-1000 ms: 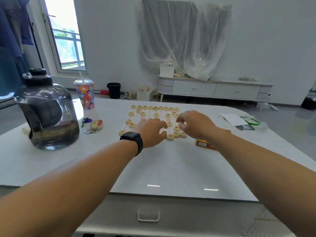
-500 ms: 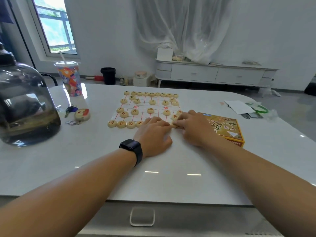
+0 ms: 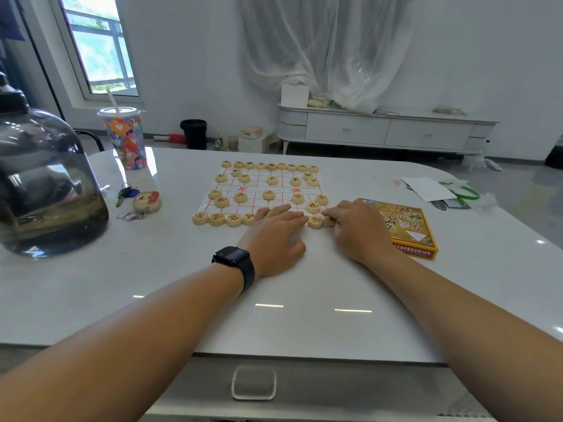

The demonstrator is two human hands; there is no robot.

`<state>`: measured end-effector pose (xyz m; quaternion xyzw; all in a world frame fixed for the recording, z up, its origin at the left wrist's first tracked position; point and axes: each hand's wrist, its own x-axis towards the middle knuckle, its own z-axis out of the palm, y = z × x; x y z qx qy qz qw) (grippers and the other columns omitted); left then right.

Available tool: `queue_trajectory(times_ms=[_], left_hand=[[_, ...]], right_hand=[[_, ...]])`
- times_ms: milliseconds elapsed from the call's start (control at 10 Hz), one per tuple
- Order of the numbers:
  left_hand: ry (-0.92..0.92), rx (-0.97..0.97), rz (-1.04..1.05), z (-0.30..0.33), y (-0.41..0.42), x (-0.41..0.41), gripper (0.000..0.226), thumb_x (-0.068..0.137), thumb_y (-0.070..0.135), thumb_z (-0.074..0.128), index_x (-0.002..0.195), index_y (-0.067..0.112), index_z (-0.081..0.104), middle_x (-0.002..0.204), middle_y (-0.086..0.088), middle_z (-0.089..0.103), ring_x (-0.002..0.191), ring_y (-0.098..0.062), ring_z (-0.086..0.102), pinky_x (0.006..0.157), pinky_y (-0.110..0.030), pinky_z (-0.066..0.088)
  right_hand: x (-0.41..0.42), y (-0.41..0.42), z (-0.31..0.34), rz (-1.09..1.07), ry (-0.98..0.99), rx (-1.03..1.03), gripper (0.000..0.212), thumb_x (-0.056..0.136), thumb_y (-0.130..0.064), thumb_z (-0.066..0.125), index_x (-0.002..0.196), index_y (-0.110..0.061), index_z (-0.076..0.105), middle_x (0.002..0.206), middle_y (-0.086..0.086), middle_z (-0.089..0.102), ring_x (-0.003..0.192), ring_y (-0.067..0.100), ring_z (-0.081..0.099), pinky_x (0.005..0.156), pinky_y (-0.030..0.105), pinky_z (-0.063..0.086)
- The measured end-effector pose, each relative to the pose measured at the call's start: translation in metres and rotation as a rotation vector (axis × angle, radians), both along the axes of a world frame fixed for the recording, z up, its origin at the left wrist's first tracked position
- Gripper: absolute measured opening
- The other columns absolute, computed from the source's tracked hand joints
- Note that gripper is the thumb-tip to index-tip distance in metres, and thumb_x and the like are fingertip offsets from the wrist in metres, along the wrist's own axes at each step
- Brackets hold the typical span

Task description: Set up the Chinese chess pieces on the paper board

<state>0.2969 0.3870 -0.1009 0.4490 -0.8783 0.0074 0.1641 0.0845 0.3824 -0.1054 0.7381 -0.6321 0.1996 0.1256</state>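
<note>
The paper board (image 3: 259, 190) with red grid lines lies mid-table. Round cream chess pieces with red or dark characters stand on it: a full far row (image 3: 271, 166), scattered middle pieces (image 3: 268, 194), and a near row (image 3: 217, 219). My left hand (image 3: 274, 236), with a black watch on the wrist, lies flat with straight fingers over the middle of the near row and hides the pieces there. My right hand (image 3: 356, 229) rests at the board's near right corner, fingertips touching the corner piece (image 3: 328, 221) beside another piece (image 3: 315, 222).
A yellow chess box (image 3: 402, 226) lies just right of my right hand. A large water jug (image 3: 45, 184), a patterned cup with straw (image 3: 125, 138) and keys (image 3: 134, 202) stand at left. Papers and a green item (image 3: 426, 188) lie far right.
Both hands drew back from the board's middle to its near row. The left hand flattened over that row. The view tilted down, and the yellow box came into sight.
</note>
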Motion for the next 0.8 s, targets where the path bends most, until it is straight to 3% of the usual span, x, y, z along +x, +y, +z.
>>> queue_trajectory(times_ms=[300, 500, 600, 700, 800], left_hand=[[-0.157, -0.029, -0.097, 0.001, -0.009, -0.010, 0.057, 0.098, 0.039, 0.037, 0.155, 0.033, 0.034, 0.161, 0.013, 0.034, 0.154, -0.021, 0.009, 0.122, -0.049, 0.008], [-0.100, -0.061, -0.104, -0.004, -0.013, -0.009, 0.057, 0.097, 0.039, 0.039, 0.153, 0.031, 0.037, 0.161, 0.013, 0.034, 0.153, -0.020, 0.011, 0.121, -0.047, 0.009], [-0.026, -0.114, -0.078, -0.004, -0.009, -0.008, 0.055, 0.098, 0.041, 0.041, 0.152, 0.029, 0.042, 0.157, 0.013, 0.041, 0.152, -0.016, 0.020, 0.122, -0.045, 0.015], [0.088, -0.085, -0.046, 0.014, -0.002, -0.002, 0.049, 0.099, 0.042, 0.043, 0.146, 0.029, 0.051, 0.149, 0.011, 0.052, 0.141, -0.014, 0.041, 0.113, -0.039, 0.035], [0.066, -0.106, -0.004, 0.053, -0.004, 0.001, 0.047, 0.099, 0.050, 0.042, 0.141, 0.031, 0.054, 0.142, 0.010, 0.057, 0.124, -0.015, 0.057, 0.097, -0.039, 0.051]], right_hand=[[0.000, 0.001, -0.004, 0.005, -0.069, -0.079, 0.042, 0.089, -0.006, 0.055, 0.123, -0.021, 0.073, 0.117, 0.003, 0.073, 0.105, 0.029, 0.060, 0.096, 0.041, 0.037], [0.001, 0.001, -0.007, -0.018, -0.101, -0.110, 0.041, 0.088, -0.007, 0.055, 0.121, -0.023, 0.073, 0.115, -0.001, 0.073, 0.105, 0.027, 0.061, 0.096, 0.039, 0.034], [0.002, 0.004, -0.003, -0.026, -0.098, -0.092, 0.038, 0.088, -0.011, 0.057, 0.121, -0.024, 0.071, 0.115, -0.002, 0.072, 0.106, 0.025, 0.061, 0.096, 0.041, 0.036], [0.004, 0.008, 0.022, -0.032, -0.126, -0.105, 0.034, 0.091, -0.018, 0.055, 0.120, -0.022, 0.070, 0.115, -0.003, 0.072, 0.105, 0.022, 0.060, 0.095, 0.041, 0.038], [0.003, 0.011, 0.065, -0.076, -0.136, -0.131, 0.032, 0.095, -0.033, 0.051, 0.119, -0.022, 0.070, 0.112, -0.004, 0.071, 0.101, 0.020, 0.061, 0.093, 0.042, 0.046]])
